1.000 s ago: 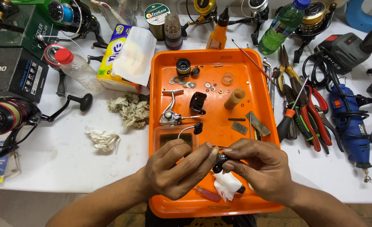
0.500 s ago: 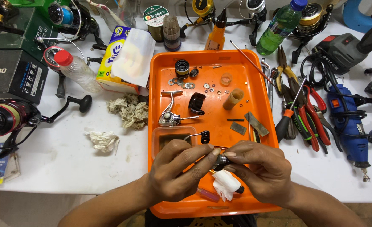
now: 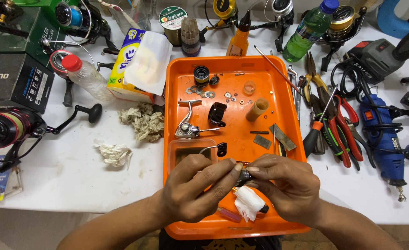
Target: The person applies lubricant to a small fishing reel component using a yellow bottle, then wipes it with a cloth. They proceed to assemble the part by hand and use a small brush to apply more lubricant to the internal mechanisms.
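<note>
Left hand (image 3: pixel 196 185): fingers were curled, thumb and forefinger pinched on a small dark metal part (image 3: pixel 244 176) over the near end of the tray.
Right hand (image 3: pixel 285 185): fingertips were closed on the same part from the other side; a wad of white tissue (image 3: pixel 249 203) was seen just below it, whether gripped could not be told.
Part location: held between both hands, above the orange tray (image 3: pixel 176 69), near its front rim.
Materials: the tray was smooth moulded plastic with rounded corners and a raised lip; the table (image 3: pixel 75 185) was white and scuffed; crumpled, stained rags (image 3: pixel 143 121) lay left of the tray.
Tray contents: a silver reel frame (image 3: pixel 188 126), a black curved cover (image 3: pixel 217 114), a black spool piece (image 3: pixel 201 74), scattered washers (image 3: pixel 209 94), a tan cylinder (image 3: pixel 256 109) and flat grey strips (image 3: pixel 282 136) were noted; a clear rectangular tub (image 3: pixel 182 148) sat by the left wrist.
Edges and room: bare tray floor was left mid-right; right of the tray, red-handled pliers (image 3: pixel 341 134) and a blue rotary tool (image 3: pixel 380 134) lay closely packed.
Far edge: an orange oil bottle (image 3: pixel 237 39) and a green bottle (image 3: pixel 308 32) stood upright.
</note>
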